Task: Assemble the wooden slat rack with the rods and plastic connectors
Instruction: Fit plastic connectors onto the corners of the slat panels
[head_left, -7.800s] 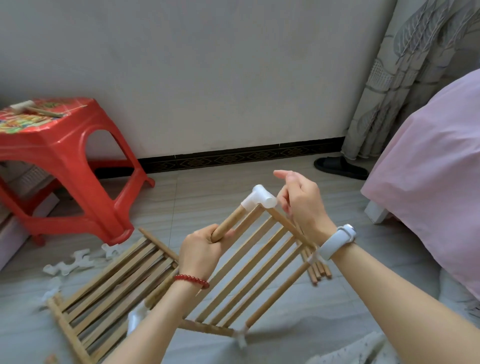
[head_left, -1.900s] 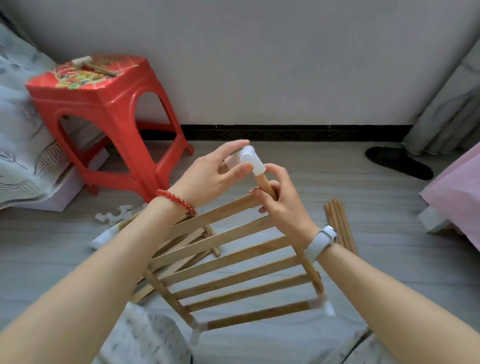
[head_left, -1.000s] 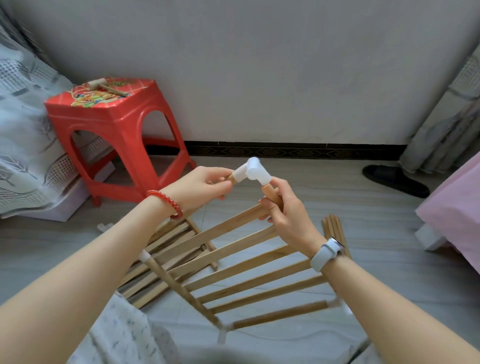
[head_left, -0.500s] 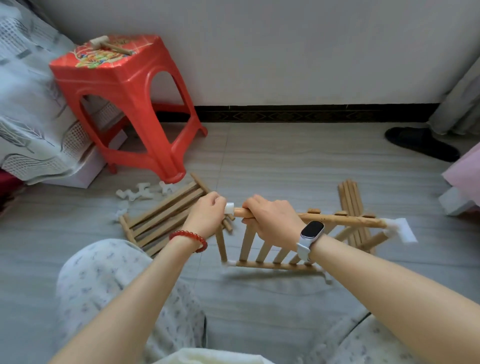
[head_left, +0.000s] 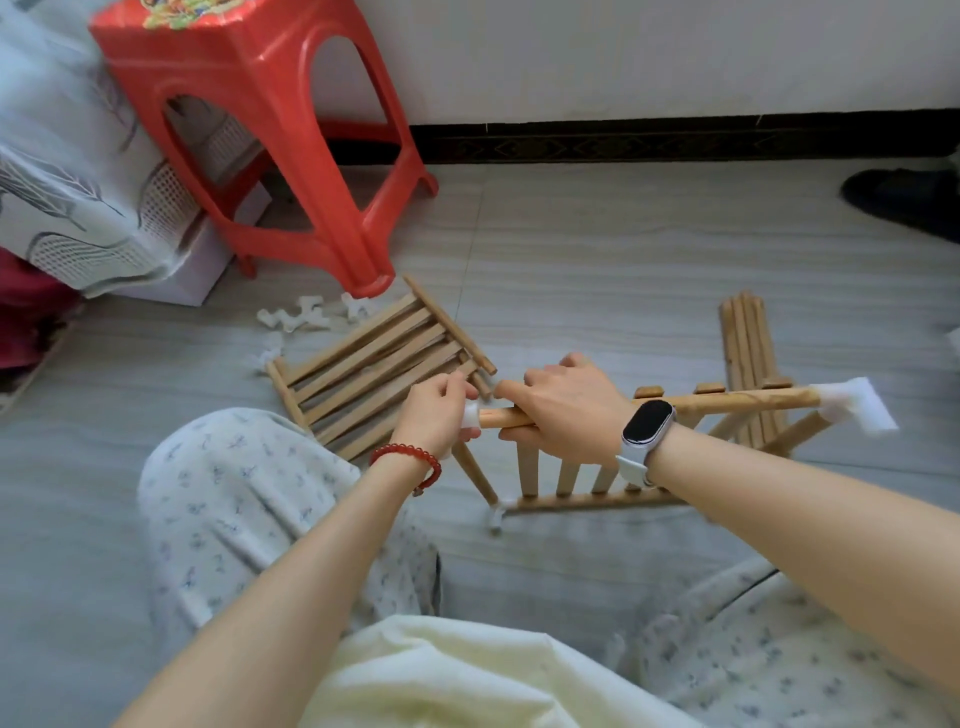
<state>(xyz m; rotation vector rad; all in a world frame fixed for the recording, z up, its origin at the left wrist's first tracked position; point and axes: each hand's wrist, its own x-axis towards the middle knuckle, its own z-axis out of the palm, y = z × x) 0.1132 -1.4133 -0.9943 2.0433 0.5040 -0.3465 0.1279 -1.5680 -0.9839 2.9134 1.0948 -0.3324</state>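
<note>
A slat panel (head_left: 571, 478) stands on edge on the floor in front of me, its top rod (head_left: 727, 402) lying level. My right hand (head_left: 561, 410) grips that rod near its left end. My left hand (head_left: 439, 413) holds a white plastic connector (head_left: 471, 415) on the rod's left tip. Another white connector (head_left: 857, 402) caps the rod's right end. A second slat panel (head_left: 374, 371) lies flat on the floor behind my left hand. Loose rods (head_left: 745, 343) lie bundled at the right.
A red plastic stool (head_left: 270, 135) stands at the back left, with spare white connectors (head_left: 306, 317) on the floor by its foot. A patterned cloth over a white box (head_left: 197, 270) is at far left. A black slipper (head_left: 904, 200) lies at the right edge.
The panel was tipped from a raised, tilted hold down to standing on the floor. My left hand moved to the connector on the rod's left end, and my view dropped.
</note>
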